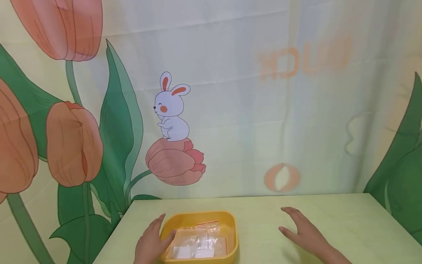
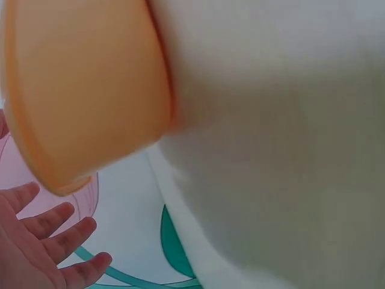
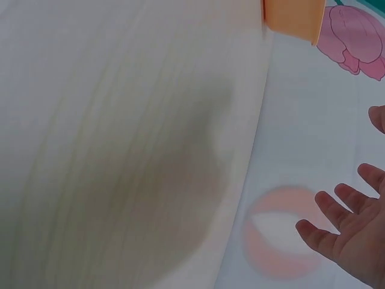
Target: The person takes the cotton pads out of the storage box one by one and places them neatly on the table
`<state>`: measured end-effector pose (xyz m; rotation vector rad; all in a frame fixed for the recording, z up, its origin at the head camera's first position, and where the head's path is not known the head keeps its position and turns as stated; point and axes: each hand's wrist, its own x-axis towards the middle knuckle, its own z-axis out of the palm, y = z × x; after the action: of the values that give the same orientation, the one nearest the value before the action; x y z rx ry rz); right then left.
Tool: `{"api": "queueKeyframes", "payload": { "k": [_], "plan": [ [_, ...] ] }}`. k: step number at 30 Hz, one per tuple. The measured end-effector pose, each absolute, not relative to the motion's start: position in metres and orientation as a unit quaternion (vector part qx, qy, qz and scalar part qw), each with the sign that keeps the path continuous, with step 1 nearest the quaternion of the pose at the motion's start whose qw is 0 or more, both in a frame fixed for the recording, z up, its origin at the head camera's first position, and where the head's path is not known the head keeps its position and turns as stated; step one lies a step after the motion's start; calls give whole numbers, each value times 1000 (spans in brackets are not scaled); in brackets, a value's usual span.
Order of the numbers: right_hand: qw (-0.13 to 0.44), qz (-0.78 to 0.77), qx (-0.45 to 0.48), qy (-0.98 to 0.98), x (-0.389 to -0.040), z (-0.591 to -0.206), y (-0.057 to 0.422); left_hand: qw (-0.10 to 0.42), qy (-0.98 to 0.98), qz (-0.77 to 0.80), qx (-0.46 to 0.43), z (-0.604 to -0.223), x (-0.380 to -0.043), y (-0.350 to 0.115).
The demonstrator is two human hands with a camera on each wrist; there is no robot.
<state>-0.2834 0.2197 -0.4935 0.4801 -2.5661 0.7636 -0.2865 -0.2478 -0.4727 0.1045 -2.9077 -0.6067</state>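
A yellow plastic basin (image 1: 234,234) with rounded corners stands on the table near its front. Inside it lie several clear zip bags (image 1: 215,242) with red seal lines and white pieces in or under them. My left hand (image 1: 151,240) is at the basin's left side, its fingers spread and the thumb overlapping the rim in the head view. In the left wrist view the outer wall of the basin (image 2: 90,84) fills the upper left, above the spread fingers. Over the table to the right, my right hand (image 1: 304,231) holds nothing, fingers extended and thumb apart.
The pale green table (image 1: 263,220) reaches back to a hanging cloth (image 1: 230,110) printed with tulips and a white rabbit (image 1: 174,121). Another part of the cloth with green leaves (image 1: 403,183) hangs along the right side.
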Motion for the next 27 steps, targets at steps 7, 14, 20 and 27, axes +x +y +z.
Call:
{"api": "queueKeyframes", "payload": {
  "k": [7,14,20,27],
  "plan": [
    [147,338,158,-916,-284,-492,209,57,-965,-248,71,-485,-291,-248],
    [81,417,150,-893,-287,-489,200,59,-951,-295,73,-490,-293,-253],
    [66,437,166,-882,-292,-481,189,42,-932,-348,92,-492,-295,-254],
    [14,466,198,-862,-299,-464,177,14,-918,-375,125,-493,-297,-250]
  ]
}}
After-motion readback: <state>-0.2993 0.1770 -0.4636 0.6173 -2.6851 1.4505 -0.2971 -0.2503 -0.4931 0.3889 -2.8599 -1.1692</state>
